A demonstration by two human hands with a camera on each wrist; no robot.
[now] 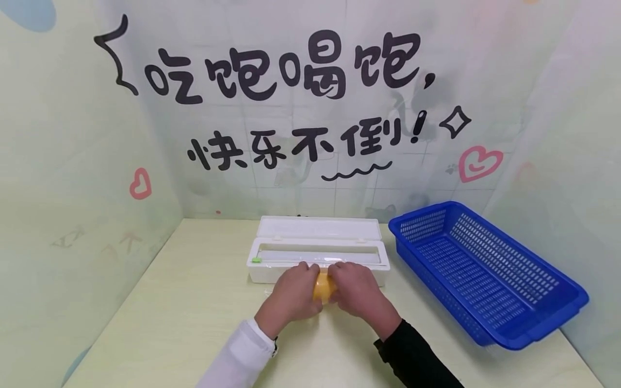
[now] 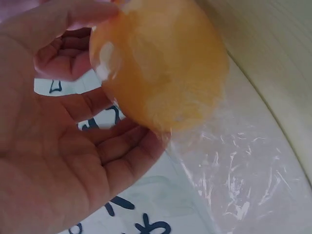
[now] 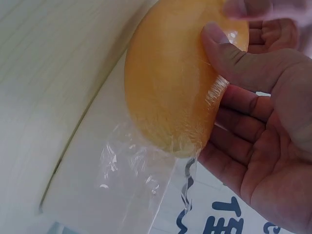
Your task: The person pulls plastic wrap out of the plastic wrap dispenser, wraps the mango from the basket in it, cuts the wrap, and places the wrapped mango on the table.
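A smooth yellow-orange mango [image 1: 322,288] is held between both hands at the front of a white cling film box [image 1: 262,274]. My left hand [image 1: 293,291] grips its left side, thumb on the near side and fingers beyond. From the right, my right hand [image 1: 356,288] holds it, the thumb [image 3: 217,36] pressing on its skin. Clear cling film [image 3: 131,165] clings creased to the mango's end and stretches loose beyond it, over the box in both wrist views. The box's lid [image 1: 317,227] stands raised at the back, and a film roll [image 1: 315,255] shows inside.
A blue perforated basket [image 1: 427,280] stands at the right of the pale wooden table [image 1: 194,307], near the box. On the box's front left edge is a small green slider [image 1: 256,260]. A printed wall sheet [image 1: 310,199] rises behind the table.
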